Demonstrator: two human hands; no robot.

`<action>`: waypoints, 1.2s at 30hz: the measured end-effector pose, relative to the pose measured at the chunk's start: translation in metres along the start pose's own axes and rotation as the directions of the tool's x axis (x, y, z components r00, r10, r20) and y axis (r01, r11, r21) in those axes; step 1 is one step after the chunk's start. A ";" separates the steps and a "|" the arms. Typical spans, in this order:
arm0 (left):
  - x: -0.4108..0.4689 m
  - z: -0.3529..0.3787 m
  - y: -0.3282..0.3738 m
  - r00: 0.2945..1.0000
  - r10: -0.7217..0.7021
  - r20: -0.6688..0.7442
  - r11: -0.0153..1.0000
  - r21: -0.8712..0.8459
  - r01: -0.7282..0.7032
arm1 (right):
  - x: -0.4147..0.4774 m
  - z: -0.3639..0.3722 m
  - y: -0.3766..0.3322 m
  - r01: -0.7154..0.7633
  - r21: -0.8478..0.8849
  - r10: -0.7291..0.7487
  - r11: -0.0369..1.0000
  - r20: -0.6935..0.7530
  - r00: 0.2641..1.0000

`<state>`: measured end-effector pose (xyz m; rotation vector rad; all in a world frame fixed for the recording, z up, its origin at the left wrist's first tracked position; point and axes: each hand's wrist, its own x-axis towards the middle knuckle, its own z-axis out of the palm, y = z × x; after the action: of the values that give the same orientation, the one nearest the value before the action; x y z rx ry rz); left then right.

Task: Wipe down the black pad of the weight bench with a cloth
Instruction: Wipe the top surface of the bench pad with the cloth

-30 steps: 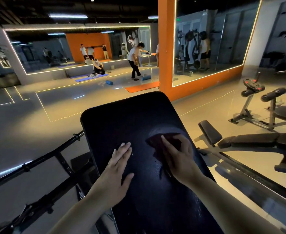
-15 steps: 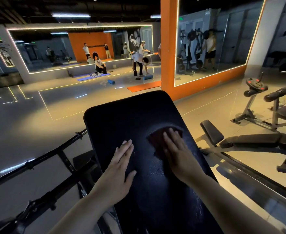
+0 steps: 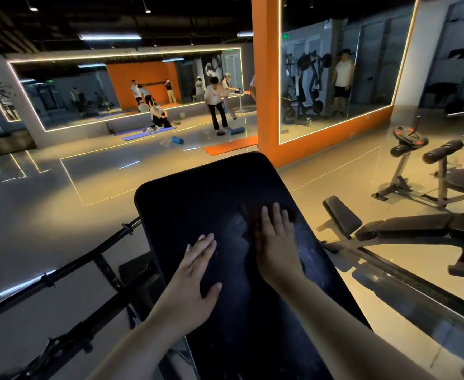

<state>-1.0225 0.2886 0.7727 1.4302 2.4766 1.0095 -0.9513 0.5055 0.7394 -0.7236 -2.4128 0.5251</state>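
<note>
R hand (image 3: 276, 242) lay flat on the dark red cloth (image 3: 250, 215), fingers straight & close together, pressing it onto the black pad (image 3: 198, 193). No pinch: the cloth was under palm & fingers, its edges showing past the fingertips & on the left side. Cloth sat on the pad's right half, toward the far end. L hand (image 3: 195, 275) lay flat on the pad too, fingers straight, thumb out sideways, nothing under it, near the R hand but not touching. Faint smears on the pad around both hands. Black frame bars (image 3: 61, 272) ran left of the pad. Another bench (image 3: 406, 226) stood to the right, well apart. Orange pillar (image 3: 263, 78) & mirrors beyond; ppl on mats in the distance.
</note>
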 end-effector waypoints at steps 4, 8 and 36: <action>-0.002 -0.001 0.000 1.000 0.003 -0.027 1.000 0.004 -0.003 | -0.048 -0.002 -0.002 0.373 0.028 -0.374 0.927 0.095 0.922; -0.001 0.000 -0.002 1.000 0.013 -0.027 1.000 0.017 -0.013 | -0.054 -0.022 0.067 0.272 -0.045 -0.265 0.961 0.113 0.958; -0.002 0.026 0.015 0.999 0.032 0.014 0.955 0.295 -0.034 | -0.103 -0.005 0.069 -0.354 0.174 0.359 0.919 0.002 0.933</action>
<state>-1.0002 0.3048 0.7609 1.5536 2.6950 0.6539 -0.8506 0.4990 0.6673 -1.0937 -2.1806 0.8497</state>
